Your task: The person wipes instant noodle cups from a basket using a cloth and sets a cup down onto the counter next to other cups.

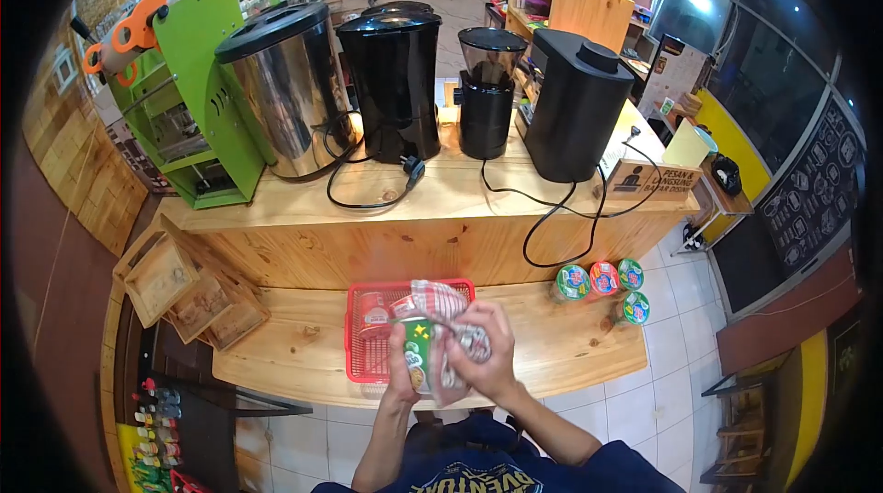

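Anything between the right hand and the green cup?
Yes: the striped cloth, bunched in the right hand against the side of the green cup held by the left hand.

"How's the green printed cup (418,355)?"
"Tilted, label showing, held above the table (303,355) toward its near edge."
"The red-and-white checked cloth (434,294)?"
"Bunched against the cup."

The single head-worn camera looks forward and steeply down, its wide view rounded at the edges, close above the wearer's bare fingers (501,332) and the pale wooden lower bench (299,338), reaching to a distant light-brown wooden cabinet (589,30).
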`<state>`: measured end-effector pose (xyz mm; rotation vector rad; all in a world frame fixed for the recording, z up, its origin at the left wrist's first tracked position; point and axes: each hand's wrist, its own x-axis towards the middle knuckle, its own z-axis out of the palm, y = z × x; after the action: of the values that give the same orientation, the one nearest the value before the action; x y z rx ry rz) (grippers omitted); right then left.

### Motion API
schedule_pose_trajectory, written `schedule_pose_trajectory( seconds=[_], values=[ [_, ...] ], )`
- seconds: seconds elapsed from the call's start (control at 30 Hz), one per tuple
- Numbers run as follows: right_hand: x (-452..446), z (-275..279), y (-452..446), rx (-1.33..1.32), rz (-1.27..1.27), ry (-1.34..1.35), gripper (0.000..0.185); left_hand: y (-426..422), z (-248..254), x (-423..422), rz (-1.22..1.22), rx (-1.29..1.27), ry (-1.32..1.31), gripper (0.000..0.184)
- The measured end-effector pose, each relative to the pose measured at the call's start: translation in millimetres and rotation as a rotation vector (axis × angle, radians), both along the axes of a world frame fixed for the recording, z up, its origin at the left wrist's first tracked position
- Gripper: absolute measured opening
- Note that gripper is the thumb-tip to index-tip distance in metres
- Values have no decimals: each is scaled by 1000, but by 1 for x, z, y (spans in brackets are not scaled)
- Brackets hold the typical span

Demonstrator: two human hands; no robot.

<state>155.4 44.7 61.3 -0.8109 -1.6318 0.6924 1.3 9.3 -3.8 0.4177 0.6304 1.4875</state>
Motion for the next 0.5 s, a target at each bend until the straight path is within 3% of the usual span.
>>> schedule_pose_trajectory(
  seconds=[0.03,0.17,0.4,0.5],
  values=[
    [2,7,11,37,-50,-10,31,0,19,15,79,-24,61,66],
    [4,11,26,-22,-41,6,32,3,29,23,17,-77,17,68],
    [-1,-14,-30,-33,57,-49,35,8,30,-5,50,-60,-8,77],
    [1,-5,-10,-2,20,-6,32,1,-4,-4,31,-58,6,73]
  ],
)
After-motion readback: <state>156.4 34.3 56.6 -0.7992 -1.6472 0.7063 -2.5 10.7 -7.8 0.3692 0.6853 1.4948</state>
